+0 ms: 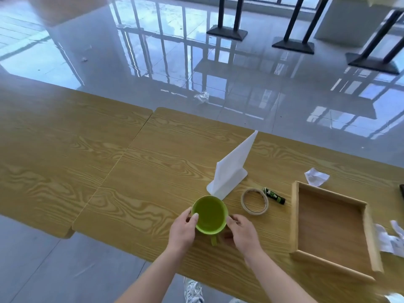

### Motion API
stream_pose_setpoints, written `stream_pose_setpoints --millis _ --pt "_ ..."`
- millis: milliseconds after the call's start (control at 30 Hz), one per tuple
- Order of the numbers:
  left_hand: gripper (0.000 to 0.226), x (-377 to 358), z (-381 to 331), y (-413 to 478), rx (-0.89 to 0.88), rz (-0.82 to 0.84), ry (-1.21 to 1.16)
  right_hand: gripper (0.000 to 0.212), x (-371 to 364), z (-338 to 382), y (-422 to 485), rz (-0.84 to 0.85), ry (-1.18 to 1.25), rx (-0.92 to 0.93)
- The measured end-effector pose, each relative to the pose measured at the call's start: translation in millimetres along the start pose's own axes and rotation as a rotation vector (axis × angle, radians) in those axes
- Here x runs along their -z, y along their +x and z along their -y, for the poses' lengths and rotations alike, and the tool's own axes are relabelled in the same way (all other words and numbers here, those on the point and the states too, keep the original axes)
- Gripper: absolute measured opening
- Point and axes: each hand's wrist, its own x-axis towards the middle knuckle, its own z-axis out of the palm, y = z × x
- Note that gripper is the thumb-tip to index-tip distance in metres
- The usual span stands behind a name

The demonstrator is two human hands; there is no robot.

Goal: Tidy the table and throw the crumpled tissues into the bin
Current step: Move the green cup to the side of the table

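Observation:
A green mug (210, 214) stands on the wooden table (153, 162), its handle pointing toward me. My left hand (183, 229) grips its left side with the thumb on the rim. My right hand (239, 232) holds its right side. A crumpled tissue (316, 177) lies behind the empty wooden tray (294, 217). More crumpled white tissue (390, 238) lies right of the tray at the frame edge. No bin is in view.
A white napkin holder (231, 171) stands just behind the mug. A roll of tape (255, 201) and a small dark green tube (274, 195) lie between the mug and the tray. A crumpled wrapper (202, 96) lies on the glossy floor beyond the table.

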Motion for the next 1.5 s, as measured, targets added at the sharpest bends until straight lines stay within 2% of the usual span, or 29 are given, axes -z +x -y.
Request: stream_pose_setpoints --millis 100,300,467,567,700,900,1133,1500 --pt "0.045 15.2 9.0 4.2 0.004 -0.069 0.136 0.027 -2.9 -9.6 -18.4 0.027 -0.068 0.014" --pt "0.047 72.3 32.4 4.1 -0.205 -0.169 0.621 0.046 -12.9 -16.2 -42.2 0.008 -0.225 0.046" --pt "0.052 121.5 39.8 18.7 -0.218 -0.244 1.01 0.032 -30.7 -17.9 -44.8 -0.036 -0.283 0.075" --pt "0.056 142.1 41.7 34.2 -0.226 -0.259 1.118 0.028 -40.3 -17.5 -43.0 -0.087 -0.295 0.095" --pt "0.063 171.1 48.3 63.5 -0.217 -0.246 1.155 0.024 -53.0 -9.7 -36.7 -0.199 -0.358 0.174" --pt "0.076 213.1 77.4 103.7 -0.184 -0.204 1.136 0.021 -86.3 3.7 -31.8 -0.239 -0.331 0.184" --pt "0.066 241.6 107.8 116.4 -0.35 -0.226 1.045 0.022 -150.7 37.7 -14.2 -0.172 -0.354 0.214" --pt "0.057 241.7 108.7 116.6 -0.428 -0.276 0.957 0.016 -240.1 99.5 17.6 -0.125 -0.365 0.303"
